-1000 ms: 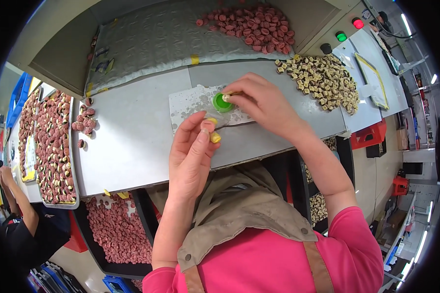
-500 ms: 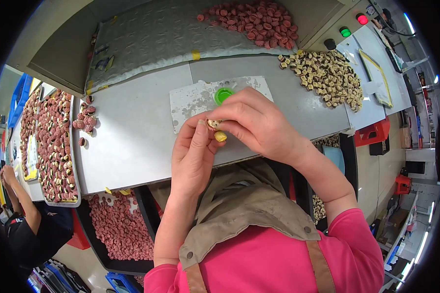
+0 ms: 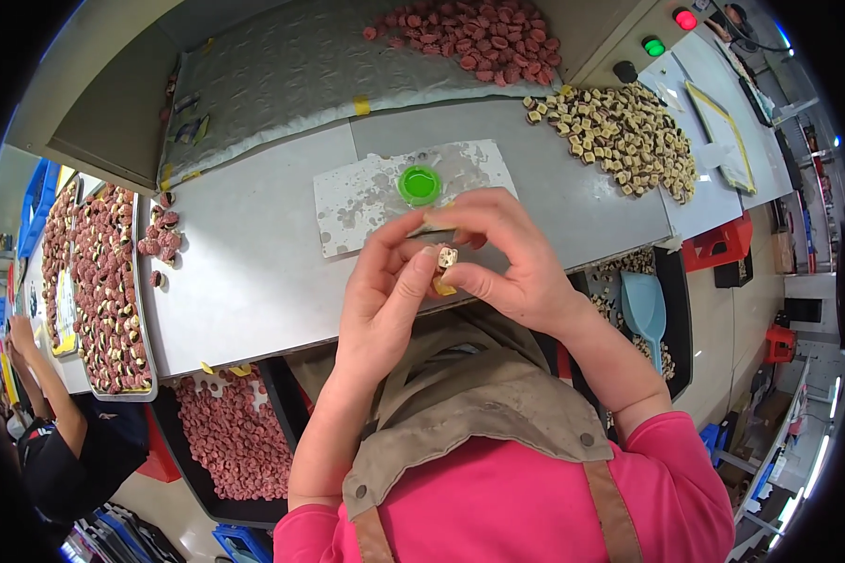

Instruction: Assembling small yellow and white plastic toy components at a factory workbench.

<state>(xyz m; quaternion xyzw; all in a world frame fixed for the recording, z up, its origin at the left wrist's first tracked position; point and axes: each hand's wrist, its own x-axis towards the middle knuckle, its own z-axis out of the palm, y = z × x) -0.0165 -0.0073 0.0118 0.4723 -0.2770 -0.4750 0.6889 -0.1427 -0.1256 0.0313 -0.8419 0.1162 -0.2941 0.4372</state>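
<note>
Above the table's near edge, my two hands meet around a small cream block with dark patches (image 3: 449,255). My left hand (image 3: 380,296) has its fingers curled and its thumb against one side of the block. My right hand (image 3: 526,272) bends round from the other side, thumb tip on the block and index finger arched over to the left fingers. A bit of yellow (image 3: 444,287) shows just below the block, partly hidden by the fingers. Beyond the hands, a round green dish (image 3: 420,186) stands on a stained white board (image 3: 347,211).
Reddish ridged shells (image 3: 507,47) lie at the back, cream-and-dark pieces (image 3: 629,141) at right. A metal tray (image 3: 147,328) of assembled pieces stands left, near a person's arm (image 3: 56,399). Below the table are a bin of pink pieces (image 3: 235,436) and a light-blue scoop (image 3: 642,305).
My right hand has drawn back from over the green dish, its index finger now arched. The cream block has shifted right and turned its patched face up. The view has moved slightly.
</note>
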